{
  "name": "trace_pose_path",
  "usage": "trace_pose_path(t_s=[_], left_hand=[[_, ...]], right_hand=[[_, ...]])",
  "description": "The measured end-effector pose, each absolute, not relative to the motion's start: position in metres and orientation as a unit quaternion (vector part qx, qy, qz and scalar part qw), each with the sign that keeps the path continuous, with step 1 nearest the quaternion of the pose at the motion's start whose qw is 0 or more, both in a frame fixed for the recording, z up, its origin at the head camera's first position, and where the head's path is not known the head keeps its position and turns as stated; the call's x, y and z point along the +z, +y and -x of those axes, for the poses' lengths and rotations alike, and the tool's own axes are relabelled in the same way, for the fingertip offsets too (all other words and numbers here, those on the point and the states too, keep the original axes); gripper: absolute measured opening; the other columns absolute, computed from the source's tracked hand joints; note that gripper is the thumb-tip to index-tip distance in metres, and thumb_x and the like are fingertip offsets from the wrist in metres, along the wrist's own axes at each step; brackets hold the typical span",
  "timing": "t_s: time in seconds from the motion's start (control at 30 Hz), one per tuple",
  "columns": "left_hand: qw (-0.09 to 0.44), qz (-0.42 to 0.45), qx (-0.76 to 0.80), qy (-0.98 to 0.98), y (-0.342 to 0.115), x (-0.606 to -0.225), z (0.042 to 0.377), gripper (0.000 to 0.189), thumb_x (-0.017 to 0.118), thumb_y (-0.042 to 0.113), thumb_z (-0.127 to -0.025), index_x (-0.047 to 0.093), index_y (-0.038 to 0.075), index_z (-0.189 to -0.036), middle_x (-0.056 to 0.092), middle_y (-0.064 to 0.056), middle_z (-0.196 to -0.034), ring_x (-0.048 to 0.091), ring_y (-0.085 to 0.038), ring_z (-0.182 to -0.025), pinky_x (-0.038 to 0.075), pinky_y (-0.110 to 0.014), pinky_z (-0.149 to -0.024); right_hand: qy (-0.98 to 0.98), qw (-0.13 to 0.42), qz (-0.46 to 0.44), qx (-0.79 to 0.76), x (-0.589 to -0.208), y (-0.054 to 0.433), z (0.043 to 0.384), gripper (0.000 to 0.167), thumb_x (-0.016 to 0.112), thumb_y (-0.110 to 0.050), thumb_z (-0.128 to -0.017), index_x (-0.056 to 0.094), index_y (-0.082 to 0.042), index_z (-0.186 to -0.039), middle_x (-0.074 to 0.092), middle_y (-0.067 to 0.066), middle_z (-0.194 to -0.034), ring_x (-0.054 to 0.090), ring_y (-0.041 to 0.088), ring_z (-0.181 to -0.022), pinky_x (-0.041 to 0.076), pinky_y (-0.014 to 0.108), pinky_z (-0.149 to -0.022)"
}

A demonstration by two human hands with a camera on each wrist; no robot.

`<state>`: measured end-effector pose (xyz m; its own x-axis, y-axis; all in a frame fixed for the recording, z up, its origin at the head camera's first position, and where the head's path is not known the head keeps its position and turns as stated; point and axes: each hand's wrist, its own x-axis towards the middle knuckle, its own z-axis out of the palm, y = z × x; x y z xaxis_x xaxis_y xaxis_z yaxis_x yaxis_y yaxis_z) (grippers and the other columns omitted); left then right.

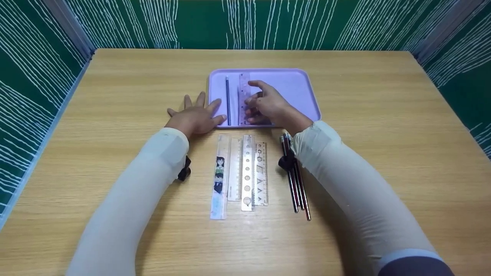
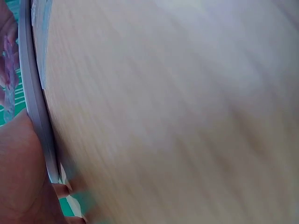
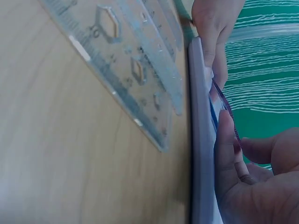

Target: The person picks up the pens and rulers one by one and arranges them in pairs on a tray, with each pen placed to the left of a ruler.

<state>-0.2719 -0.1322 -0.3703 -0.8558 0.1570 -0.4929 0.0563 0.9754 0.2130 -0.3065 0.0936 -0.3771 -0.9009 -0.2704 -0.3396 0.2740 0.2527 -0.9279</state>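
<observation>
A lilac tray (image 1: 295,92) lies on the wooden table. My right hand (image 1: 270,103) is over its middle and pinches a translucent purple ruler (image 1: 244,90) between thumb and fingers. In the right wrist view this ruler (image 3: 226,100) stands tilted above the tray's rim. Left of it, a dark pencil (image 1: 228,101) lies lengthwise in the tray. My left hand (image 1: 193,119) has its fingers spread at the tray's left edge, thumb and index finger over the rim.
Several clear rulers (image 1: 247,172) lie side by side in front of the tray, the leftmost ruler (image 1: 218,199) bearing cartoon figures. To their right is a bunch of dark pencils (image 1: 297,188), partly under the right wrist's strap. Green white-streaked panels (image 1: 203,23) surround the table.
</observation>
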Motion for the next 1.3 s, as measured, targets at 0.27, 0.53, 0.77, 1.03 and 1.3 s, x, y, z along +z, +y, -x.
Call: trace_pose_path(t_s=[0.27, 0.53, 0.77, 1.03, 1.3], left_hand=[[0.265, -0.06, 0.094, 0.958, -0.133, -0.371, 0.272, 0.074, 0.027, 0.075, -0.099, -0.005, 0.049, -0.16, -0.022, -0.005, -0.171, -0.023, -0.049, -0.152, -0.006, -0.089, -0.105], [0.269, -0.061, 0.087, 0.957, -0.133, -0.37, 0.273, 0.074, 0.025, 0.076, -0.099, -0.006, 0.049, -0.16, -0.023, -0.005, -0.171, -0.024, -0.049, -0.152, -0.004, -0.089, -0.104], [0.267, -0.06, 0.079, 0.958, -0.133, -0.371, 0.274, 0.073, 0.024, 0.075, -0.1, -0.007, 0.048, -0.16, -0.022, -0.006, -0.171, -0.023, -0.05, -0.152, -0.003, -0.09, -0.104], [0.27, -0.06, 0.083, 0.958, -0.133, -0.372, 0.273, 0.073, 0.024, 0.075, -0.099, -0.006, 0.048, -0.161, -0.022, -0.006, -0.171, -0.023, -0.05, -0.152, -0.003, -0.09, -0.104], [0.271, -0.058, 0.085, 0.957, -0.134, -0.373, 0.275, 0.073, 0.024, 0.075, -0.099, -0.006, 0.049, -0.16, -0.023, -0.006, -0.171, -0.024, -0.05, -0.152, -0.005, -0.09, -0.103]], right_hand=[[0.778, 0.195, -0.004, -0.597, -0.381, 0.087, 0.314, 0.066, 0.055, -0.003, -0.103, 0.032, -0.028, -0.159, 0.058, 0.009, -0.112, 0.065, 0.019, -0.083, 0.061, 0.03, -0.065], [0.785, 0.184, -0.016, -0.592, -0.379, 0.079, 0.315, 0.066, 0.054, 0.0, -0.102, 0.034, -0.027, -0.159, 0.059, 0.01, -0.108, 0.064, 0.018, -0.078, 0.061, 0.03, -0.063], [0.835, 0.143, -0.006, -0.532, -0.38, 0.066, 0.313, 0.07, 0.054, 0.006, -0.095, 0.038, -0.021, -0.158, 0.06, 0.005, -0.099, 0.059, 0.015, -0.074, 0.059, 0.028, -0.058], [0.875, 0.123, -0.022, -0.467, -0.38, 0.058, 0.314, 0.068, 0.058, 0.003, -0.092, 0.045, -0.02, -0.155, 0.059, 0.003, -0.101, 0.057, 0.014, -0.084, 0.053, 0.024, -0.065], [0.914, 0.083, -0.008, -0.396, -0.379, 0.054, 0.314, 0.067, 0.057, 0.0, -0.086, 0.05, -0.016, -0.151, 0.065, 0.01, -0.119, 0.057, 0.022, -0.108, 0.052, 0.031, -0.088]])
